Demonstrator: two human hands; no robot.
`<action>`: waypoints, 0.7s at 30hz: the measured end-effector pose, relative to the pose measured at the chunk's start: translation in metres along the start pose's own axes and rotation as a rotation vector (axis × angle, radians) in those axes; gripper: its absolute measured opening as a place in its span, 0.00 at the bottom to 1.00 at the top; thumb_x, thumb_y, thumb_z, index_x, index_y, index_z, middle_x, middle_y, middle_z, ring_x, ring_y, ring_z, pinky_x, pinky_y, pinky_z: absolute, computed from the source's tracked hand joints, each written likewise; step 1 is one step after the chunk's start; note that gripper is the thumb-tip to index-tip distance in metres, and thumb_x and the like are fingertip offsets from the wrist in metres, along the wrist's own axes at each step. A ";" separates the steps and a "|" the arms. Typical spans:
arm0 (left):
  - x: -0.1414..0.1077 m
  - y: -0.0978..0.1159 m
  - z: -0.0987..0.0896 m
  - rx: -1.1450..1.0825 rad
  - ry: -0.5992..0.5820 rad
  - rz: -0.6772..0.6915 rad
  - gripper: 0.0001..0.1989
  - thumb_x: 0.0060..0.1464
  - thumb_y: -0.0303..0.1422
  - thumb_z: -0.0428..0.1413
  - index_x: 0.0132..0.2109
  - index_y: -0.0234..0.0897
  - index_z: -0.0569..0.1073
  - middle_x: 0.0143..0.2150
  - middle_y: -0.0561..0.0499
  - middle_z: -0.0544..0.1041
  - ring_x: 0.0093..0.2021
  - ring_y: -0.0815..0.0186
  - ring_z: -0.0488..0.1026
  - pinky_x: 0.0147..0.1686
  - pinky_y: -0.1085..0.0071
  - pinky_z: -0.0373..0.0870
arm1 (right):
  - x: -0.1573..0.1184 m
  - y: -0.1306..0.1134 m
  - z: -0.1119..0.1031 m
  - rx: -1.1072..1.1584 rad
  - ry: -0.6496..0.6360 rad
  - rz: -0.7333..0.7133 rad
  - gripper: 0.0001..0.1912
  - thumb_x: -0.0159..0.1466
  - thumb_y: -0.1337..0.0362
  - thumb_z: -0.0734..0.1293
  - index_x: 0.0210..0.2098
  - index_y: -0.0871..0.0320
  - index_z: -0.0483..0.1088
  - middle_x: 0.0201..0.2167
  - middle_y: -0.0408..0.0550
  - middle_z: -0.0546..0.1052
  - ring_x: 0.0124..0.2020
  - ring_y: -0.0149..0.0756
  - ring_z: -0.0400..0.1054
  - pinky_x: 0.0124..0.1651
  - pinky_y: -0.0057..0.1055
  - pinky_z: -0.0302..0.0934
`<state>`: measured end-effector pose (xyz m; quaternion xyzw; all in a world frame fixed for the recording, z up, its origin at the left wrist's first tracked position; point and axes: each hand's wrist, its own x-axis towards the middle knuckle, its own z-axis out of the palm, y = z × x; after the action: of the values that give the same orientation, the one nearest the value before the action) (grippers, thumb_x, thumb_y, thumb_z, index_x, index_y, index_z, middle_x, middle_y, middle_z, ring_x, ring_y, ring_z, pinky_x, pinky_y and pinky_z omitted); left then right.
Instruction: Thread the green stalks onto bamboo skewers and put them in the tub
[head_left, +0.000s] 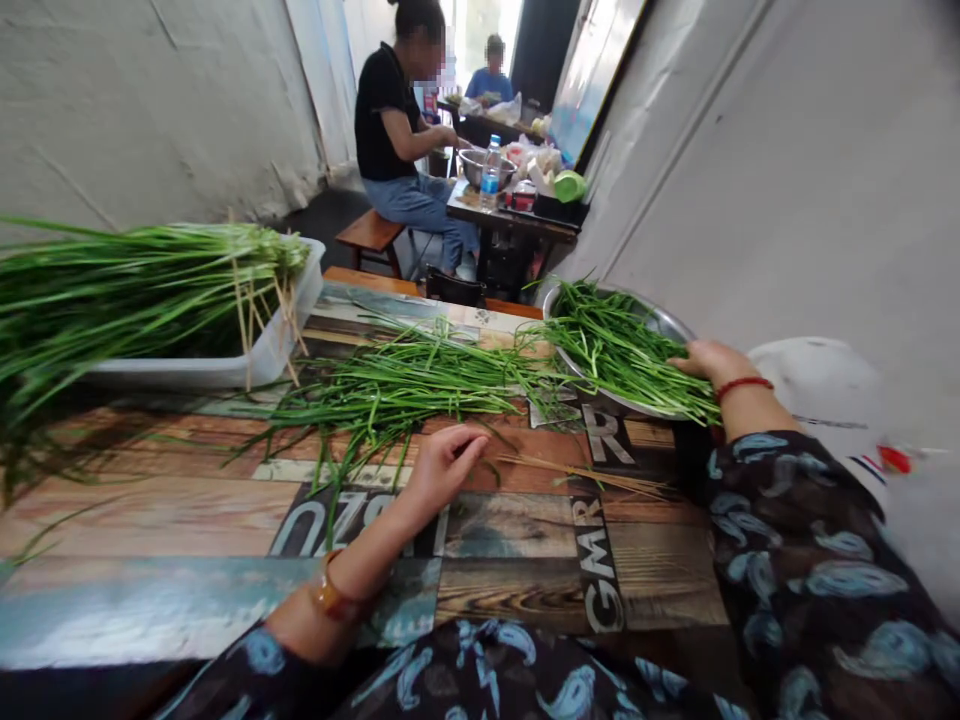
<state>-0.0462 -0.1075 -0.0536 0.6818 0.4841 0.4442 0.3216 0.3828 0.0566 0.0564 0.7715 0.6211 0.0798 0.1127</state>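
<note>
Long green garlic chives (622, 345) fill a metal bowl (551, 300) at the right of the table. My right hand (712, 362) is at the bowl's right side, fingers closed around the stem ends of the chives and partly hidden by them. A loose spread of chives (427, 375) lies across the middle of the table. Just in front of that spread is my left hand (444, 462), with its fingers curled in; what they hold, if anything, is hidden. Thin straw-coloured strands (592, 472) lie on the table to its right.
A white plastic tub (289, 345) heaped with chives stands at the left, pale strands hanging over its edge. White walls close in on both sides. Behind, a person in black (386, 120) sits at another table (517, 222) bearing a bowl and a water bottle (490, 175); another person sits farther back.
</note>
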 end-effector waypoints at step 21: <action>0.005 -0.020 -0.006 0.057 0.031 -0.002 0.15 0.56 0.42 0.55 0.36 0.37 0.81 0.31 0.49 0.81 0.32 0.63 0.77 0.32 0.72 0.73 | -0.021 -0.012 -0.026 -0.024 0.136 0.051 0.18 0.66 0.62 0.64 0.52 0.64 0.72 0.46 0.64 0.78 0.48 0.50 0.73 0.46 0.37 0.64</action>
<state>-0.0584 -0.0961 -0.0671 0.6833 0.5023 0.4403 0.2950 0.3601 0.0405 0.0780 0.7785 0.6063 0.1424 0.0774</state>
